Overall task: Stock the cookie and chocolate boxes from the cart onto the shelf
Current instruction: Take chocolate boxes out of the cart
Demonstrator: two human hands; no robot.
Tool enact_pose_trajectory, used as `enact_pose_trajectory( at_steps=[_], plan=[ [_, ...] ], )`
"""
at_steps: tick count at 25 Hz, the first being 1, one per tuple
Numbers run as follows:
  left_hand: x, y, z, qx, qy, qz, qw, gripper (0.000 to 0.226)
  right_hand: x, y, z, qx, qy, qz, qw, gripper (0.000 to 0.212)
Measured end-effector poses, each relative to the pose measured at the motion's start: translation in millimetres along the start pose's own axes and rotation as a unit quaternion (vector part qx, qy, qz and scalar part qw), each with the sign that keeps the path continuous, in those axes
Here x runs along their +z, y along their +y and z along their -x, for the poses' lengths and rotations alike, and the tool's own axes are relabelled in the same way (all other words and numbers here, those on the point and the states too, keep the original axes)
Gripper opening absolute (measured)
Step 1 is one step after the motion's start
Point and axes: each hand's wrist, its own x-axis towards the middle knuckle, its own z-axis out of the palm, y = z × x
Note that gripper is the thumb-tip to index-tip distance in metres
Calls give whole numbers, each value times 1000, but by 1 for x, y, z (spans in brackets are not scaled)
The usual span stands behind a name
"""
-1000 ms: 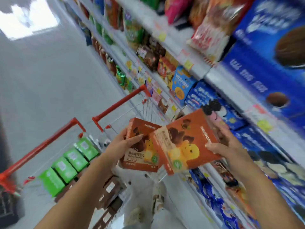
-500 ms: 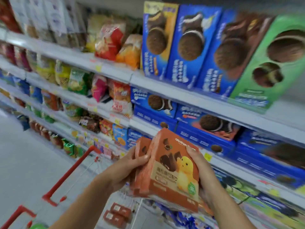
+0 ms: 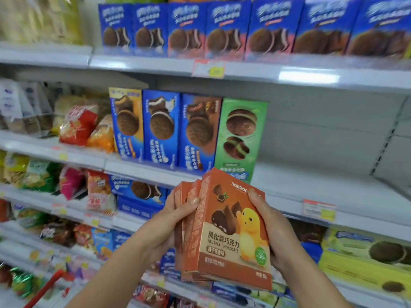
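Observation:
I hold a stack of three orange truffle chocolate boxes (image 3: 224, 234) upright between both hands, in front of the shelves. My left hand (image 3: 165, 227) grips the stack's left side, thumb across the box edges. Fingers of my right hand (image 3: 272, 230) wrap the right side of the front box, which shows a yellow chick. Behind the boxes runs a grey shelf (image 3: 322, 187) whose right part is bare, beside a green cookie box (image 3: 241, 138) and blue cookie boxes (image 3: 161, 127). A piece of the cart's red handle (image 3: 44, 290) shows at the lower left.
Blue cookie boxes (image 3: 226, 30) fill the top shelf. Snack bags (image 3: 80, 125) crowd the shelves to the left. Yellow-green cookie boxes (image 3: 364, 258) lie on the lower right shelf. Price tags (image 3: 319, 210) hang on the shelf edges.
My view swung from the cart and aisle up to the shelf front. The boxes, first apart in each hand, came together into one stack and rose toward the bare shelf.

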Motion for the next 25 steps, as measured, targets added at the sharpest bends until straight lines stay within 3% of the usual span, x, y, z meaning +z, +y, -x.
enact_pose_trajectory(
  at_steps=[6,8,11,13,16,17,19,21,25],
  plan=[
    [43,0,-31,44,53,11,998,86,-63,-52,-10,-62,61,20,996,40],
    [39,3,-37,55,79,16,995,89,-93,-85,-27,-148,126,-30,980,28],
    [26,9,-44,51,93,19,994,92,-129,-126,-64,-301,208,-58,929,10],
    [25,12,-44,63,88,32,994,92,-138,-128,-89,-330,211,0,920,28],
    [31,10,-44,74,62,54,994,96,-141,-109,-113,-250,123,82,957,96],
    [32,10,-45,77,54,64,993,93,-140,-103,-117,-220,94,103,965,94],
    [34,10,-46,88,41,91,991,83,-134,-99,-119,-190,65,110,973,64],
    [38,11,-46,93,35,95,991,84,-128,-99,-120,-174,62,113,976,48],
    [55,10,-43,86,30,76,993,90,-124,-92,-108,-158,50,175,970,54]
  ],
)
